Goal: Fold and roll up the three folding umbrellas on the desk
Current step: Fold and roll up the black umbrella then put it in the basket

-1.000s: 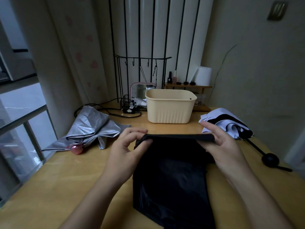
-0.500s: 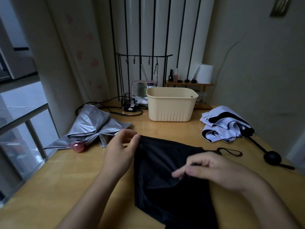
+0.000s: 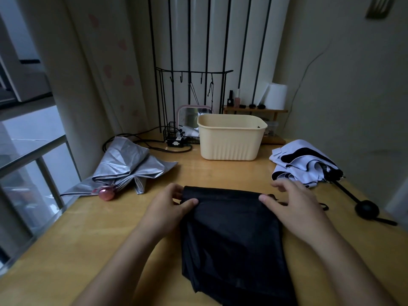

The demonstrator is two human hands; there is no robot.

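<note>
**Head view: black umbrella lies crosswise between both hands**

Head camera looks down on the counter [image 3: 88, 239], where the black umbrella [image 3: 229, 239] lies straight in front of the person. Its dark cloth spreads flat from a thick far edge back toward the body. That far edge runs left to right, so the bundle's long axis sits crosswise, one end to each hand.

The left hand [image 3: 167, 208] pinches the left end of the edge, thumb on top and fingers curled behind it. The right hand [image 3: 293, 208] is at the other end with fingers loosely spread. Only its thumb tip touches the cloth at the right corner, and the other fingers are raised just beyond the edge. Both hands are equally near, but only the left has a real hold.

Rolling probably depends on this layout. With the edge crosswise, a roll would travel along the cloth toward the person, and the right hand would first need a grip to match the left. The thin fabric looks slippery and may skew if only one end is turned.

The silver umbrella [image 3: 130, 166] lies loose at far left and the white-and-black umbrella [image 3: 304, 164] at far right, both well apart from the hands and seemingly not yet rolled. A cream basket [image 3: 229, 142] stands behind, between them.
</note>
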